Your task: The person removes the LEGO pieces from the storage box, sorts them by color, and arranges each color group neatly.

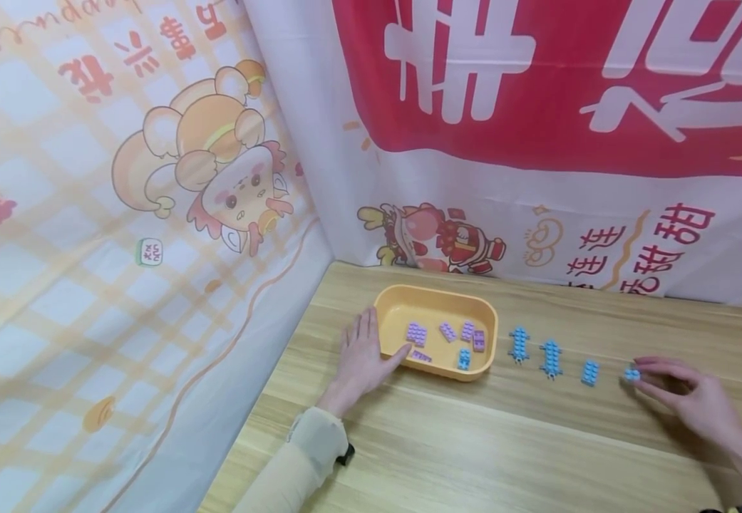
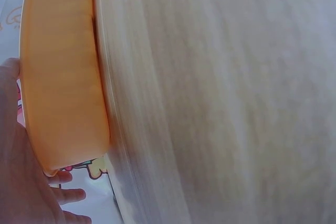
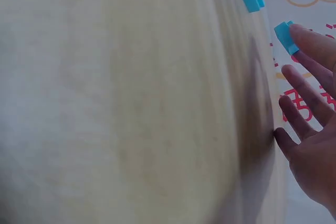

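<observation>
My left hand (image 1: pixel 364 360) rests against the left end of a yellow-orange plastic bin (image 1: pixel 492 320), fingers extended along its outer wall and thumb at the front rim. In the left wrist view the bin's side wall (image 2: pixel 63 77) stands beside that hand. Inside the bin lie several purple building bricks (image 1: pixel 417 333) and one blue brick (image 1: pixel 464 358). My right hand (image 1: pixel 698 395) pinches a small blue building brick (image 3: pixel 286 38) between thumb and index finger, its other fingers spread. To its left on the table lies a rectangular blue brick (image 1: pixel 590 372).
Between the bin and the blue brick lie two long blue pieces with side pegs (image 1: pixel 519 345), roughly in a row. The wood-grain table (image 1: pixel 473 449) meets a printed cloth (image 1: pixel 537 178) at the back and another cloth (image 1: pixel 152 320) on the left.
</observation>
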Motion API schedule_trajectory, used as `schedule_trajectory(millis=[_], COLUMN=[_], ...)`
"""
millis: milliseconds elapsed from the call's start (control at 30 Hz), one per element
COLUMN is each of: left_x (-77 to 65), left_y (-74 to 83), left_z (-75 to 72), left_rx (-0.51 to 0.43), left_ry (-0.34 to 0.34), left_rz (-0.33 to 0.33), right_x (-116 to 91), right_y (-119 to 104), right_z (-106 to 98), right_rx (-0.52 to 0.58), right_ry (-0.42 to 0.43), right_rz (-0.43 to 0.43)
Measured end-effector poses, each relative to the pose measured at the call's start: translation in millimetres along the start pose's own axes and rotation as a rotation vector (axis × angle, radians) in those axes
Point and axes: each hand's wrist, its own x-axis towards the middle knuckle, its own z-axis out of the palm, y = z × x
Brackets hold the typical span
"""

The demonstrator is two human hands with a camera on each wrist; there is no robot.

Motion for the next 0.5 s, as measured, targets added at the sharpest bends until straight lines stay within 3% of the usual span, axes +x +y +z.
schedule_trajectory(millis=[500], left_x=[1.3], left_y=[-1.1], left_z=[0.6], left_rx=[0.024], left_ry=[-0.001], left_rz=[0.005], right_x=[-9.5], right_y=[5.3], right_z=[14.2], right_rx=[0.012], right_ry=[0.029], right_rz=[-0.017])
